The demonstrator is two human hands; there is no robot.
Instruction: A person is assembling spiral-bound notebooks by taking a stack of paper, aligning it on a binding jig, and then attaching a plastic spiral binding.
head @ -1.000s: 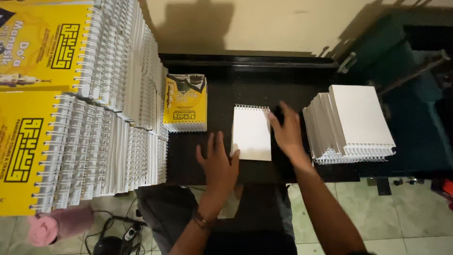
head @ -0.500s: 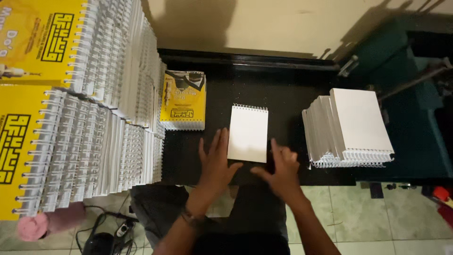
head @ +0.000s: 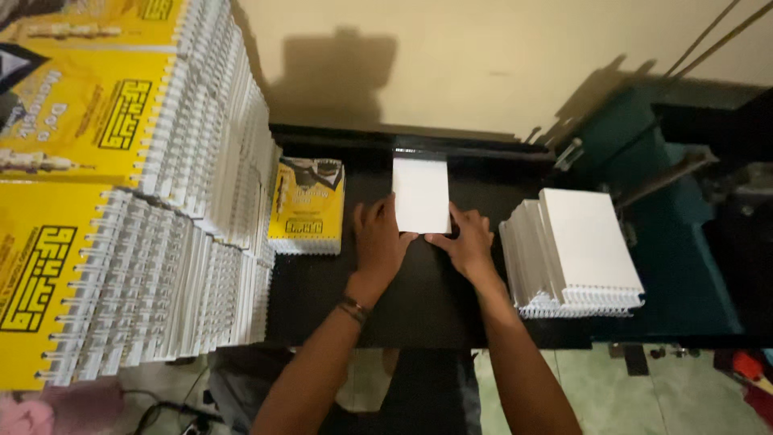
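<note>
Both hands flat, fingers spread, on worktop (head: 322, 298): left hand (head: 380, 242), right hand (head: 465, 242) touching white pad (head: 421, 193) near corners; pad's long axis points away, equally near.

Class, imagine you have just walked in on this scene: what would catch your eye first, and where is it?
Most striking are the tall slanted stacks of yellow spiral-bound booklets filling the left side. At the centre of the black table, the left hand and right hand press on a plain white booklet. A fanned white stack lies on the right.
</note>
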